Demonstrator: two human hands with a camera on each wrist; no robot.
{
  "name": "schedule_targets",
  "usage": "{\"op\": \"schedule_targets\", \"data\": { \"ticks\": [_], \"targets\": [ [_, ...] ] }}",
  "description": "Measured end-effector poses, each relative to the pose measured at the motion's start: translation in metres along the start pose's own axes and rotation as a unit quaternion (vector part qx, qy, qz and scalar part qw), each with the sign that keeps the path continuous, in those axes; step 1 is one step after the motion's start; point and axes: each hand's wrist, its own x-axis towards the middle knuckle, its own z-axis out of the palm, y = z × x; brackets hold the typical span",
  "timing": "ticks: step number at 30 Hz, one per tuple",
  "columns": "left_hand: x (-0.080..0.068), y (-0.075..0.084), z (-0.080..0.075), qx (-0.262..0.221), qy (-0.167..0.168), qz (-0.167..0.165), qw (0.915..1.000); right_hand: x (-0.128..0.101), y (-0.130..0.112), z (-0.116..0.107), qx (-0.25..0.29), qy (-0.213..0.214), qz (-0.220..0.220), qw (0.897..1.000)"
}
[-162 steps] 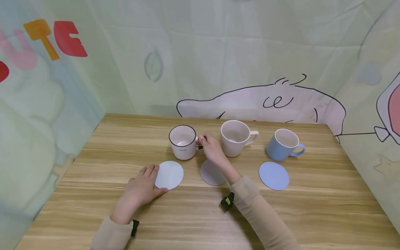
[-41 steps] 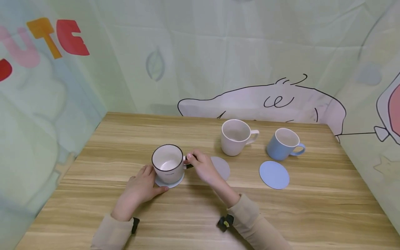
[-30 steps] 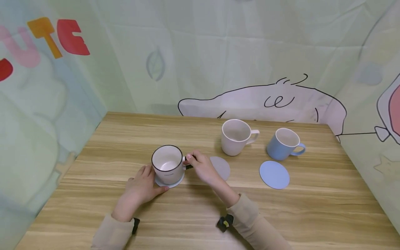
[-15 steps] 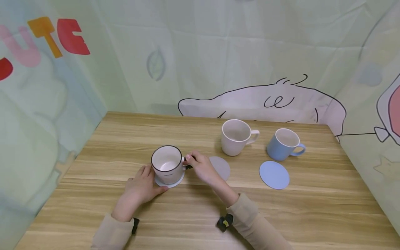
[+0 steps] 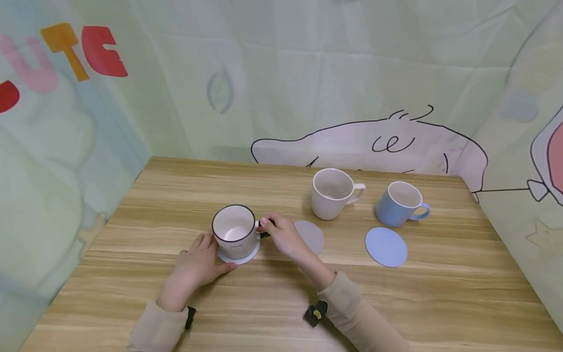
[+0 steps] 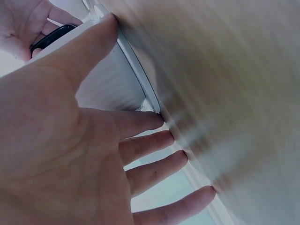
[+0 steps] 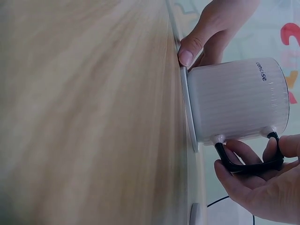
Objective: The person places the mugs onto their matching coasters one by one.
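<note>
A white mug [image 5: 239, 247] with a black rim and black handle [image 7: 251, 167] sits upright on a pale round coaster [image 5: 240, 261]. My right hand [image 5: 286, 238] grips that handle, thumb on top and fingers curled under it. At the coaster's left side, my left hand [image 5: 198, 264] lies with fingers spread. In the left wrist view its thumb [image 6: 101, 35] and index finger [image 6: 145, 121] touch the coaster's edge. The word "concise" on the mug [image 7: 234, 98] shows in the right wrist view, where the mug's base meets the coaster [image 7: 189, 110].
A pinkish-white mug [image 5: 327, 203] stands behind a grey coaster [image 5: 311, 236], which my right hand and wrist partly cover. Farther right, a blue mug [image 5: 391, 209] stands behind a blue coaster [image 5: 386, 247]. A printed cloth [image 5: 281, 88] rises at the wooden table's [image 5: 281, 313] back edge.
Since the oldest frame, my right hand has brought the white mug forward and left onto the pale coaster. The grey coaster has shifted slightly right. Over the last second almost nothing has moved.
</note>
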Motion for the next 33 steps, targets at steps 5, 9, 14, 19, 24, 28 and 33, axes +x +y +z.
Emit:
{"op": "schedule_targets", "data": {
  "ticks": [5, 9, 14, 19, 24, 28, 33],
  "targets": [
    [0.0, 0.0, 0.0, 0.001, 0.003, 0.001, 1.0, 0.0, -0.001, -0.001, 0.003, -0.001, 0.003, 1.0],
    [0.0, 0.0, -0.001, 0.004, 0.003, 0.0, 1.0, 0.001, -0.002, -0.002, -0.012, -0.008, -0.007, 1.0],
    [0.0, 0.0, 0.0, 0.002, 0.002, -0.003, 1.0, 0.002, -0.001, -0.004, -0.017, -0.028, -0.013, 0.999],
    [0.0, 0.0, 0.0, -0.001, 0.002, -0.001, 1.0, 0.001, 0.001, -0.006, 0.005, -0.044, -0.004, 0.999],
    [-0.001, -0.001, -0.001, 0.0, 0.004, 0.002, 1.0, 0.0, -0.001, -0.008, 0.024, -0.059, 0.002, 0.998],
    [-0.003, -0.001, -0.001, -0.002, 0.004, 0.004, 1.0, -0.001, -0.002, -0.009, 0.028, -0.073, -0.001, 0.997],
    [-0.004, 0.0, -0.002, -0.004, 0.004, 0.003, 1.0, -0.003, -0.003, -0.012, -0.004, -0.077, 0.004, 0.997]
  ]
}}
